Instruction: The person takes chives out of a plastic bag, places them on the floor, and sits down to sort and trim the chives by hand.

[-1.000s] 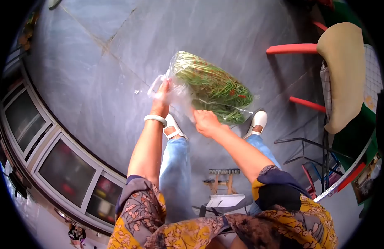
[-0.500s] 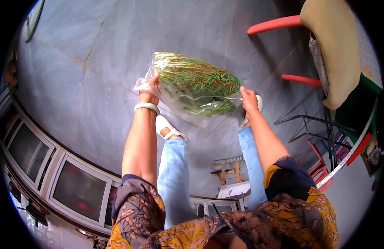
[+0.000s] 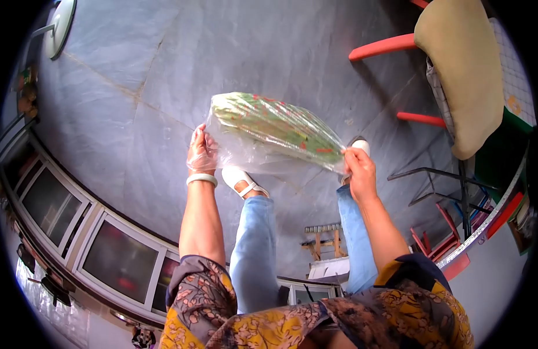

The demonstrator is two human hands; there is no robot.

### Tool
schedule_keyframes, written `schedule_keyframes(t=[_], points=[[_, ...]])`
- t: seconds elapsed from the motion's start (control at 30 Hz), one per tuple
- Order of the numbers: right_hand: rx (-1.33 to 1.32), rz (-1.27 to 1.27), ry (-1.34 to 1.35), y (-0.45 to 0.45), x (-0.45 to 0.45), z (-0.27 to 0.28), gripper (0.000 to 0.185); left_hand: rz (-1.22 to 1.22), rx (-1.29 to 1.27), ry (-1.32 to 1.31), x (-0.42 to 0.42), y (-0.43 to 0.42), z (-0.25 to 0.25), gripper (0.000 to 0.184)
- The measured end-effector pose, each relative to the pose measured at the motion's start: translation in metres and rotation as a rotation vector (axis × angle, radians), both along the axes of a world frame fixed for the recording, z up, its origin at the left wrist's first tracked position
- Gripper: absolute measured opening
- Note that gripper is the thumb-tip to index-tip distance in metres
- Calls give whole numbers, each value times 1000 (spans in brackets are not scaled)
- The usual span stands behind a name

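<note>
A clear plastic bag [image 3: 248, 158] with red print stretches between my two hands above the floor. Long green stalks, perhaps a leafy vegetable [image 3: 269, 123], fill its upper side and look blurred through the shiny film. At the left end my left hand [image 3: 202, 150] grips the bag's loose film, which covers part of the fingers. My right hand [image 3: 361, 171] is closed on the gathered right end, thumb and fingers pinched together. A pale bangle [image 3: 202, 179] circles my left wrist.
Grey floor [image 3: 181, 64] lies below, with my white shoes [image 3: 244, 181] under the bag. Glass-fronted cabinets [image 3: 119, 256] run along the lower left. A chair with red legs [image 3: 385, 46] stands at upper right beside a table edge. A round base [image 3: 60, 28] is at upper left.
The bag has turned and been pulled taut, so the greens show less sharply. Both hands have moved slightly lower in view, and my right hand now grips the bag's end more fully.
</note>
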State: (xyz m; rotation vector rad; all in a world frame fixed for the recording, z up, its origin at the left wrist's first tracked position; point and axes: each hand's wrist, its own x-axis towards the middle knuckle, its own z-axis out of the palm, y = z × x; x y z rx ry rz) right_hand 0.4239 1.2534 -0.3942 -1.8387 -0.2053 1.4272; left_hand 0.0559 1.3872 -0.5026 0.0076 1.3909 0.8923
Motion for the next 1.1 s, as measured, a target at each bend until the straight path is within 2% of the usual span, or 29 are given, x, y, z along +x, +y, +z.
schedule_keyframes(t=[0.07,0.17,0.27,0.3,0.33,0.4,0.43,0.5,0.57,0.67,0.7,0.77,0.83,0.9,0.93,1.0,1.03,1.07,1.1], points=[[29,47,43,-3,-2,30,17,120,-50,13,0,3,13,25],[5,219,88,-22,18,19,16,324,-125,-37,8,18,30,28],[-171,204,20,-19,50,-6,17,163,-31,-345,-49,-8,-29,28],[-131,305,-7,-25,60,-22,18,137,-150,-158,-33,2,-24,33],[-182,391,10,-32,60,-28,17,-31,-240,-63,-22,3,-12,39],[-268,568,41,-37,60,-43,17,-310,-343,-15,-8,9,-7,39],[-221,874,-99,-41,63,-54,17,-296,-315,17,-1,13,-8,36],[-298,1032,-190,-52,60,-64,18,-271,-284,78,9,9,-6,31],[-340,1254,-324,-55,57,-72,17,-229,-148,205,3,6,-26,26],[-462,1383,-326,-40,34,-68,15,-107,22,251,13,17,-26,13],[-482,1406,-290,-41,32,-73,14,-165,36,278,27,25,-7,15],[-481,1358,-291,-55,28,-87,13,-355,156,303,35,24,3,20],[-468,1280,-284,-68,24,-98,12,-509,305,302,66,24,47,26],[-445,1181,-269,-75,20,-99,11,-811,388,347,94,18,93,34],[-451,1083,-176,-74,17,-94,11,-844,568,358,101,-3,80,36],[-454,889,7,-70,8,-82,12,-1010,941,607,112,-26,79,39],[-326,876,53,-72,2,-78,14,-1104,861,656,108,-31,74,38],[-309,823,150,-73,1,-74,14,-1193,780,703,105,-34,68,36],[-295,764,248,-64,-6,-59,14,-1112,677,775,101,-33,57,34]])
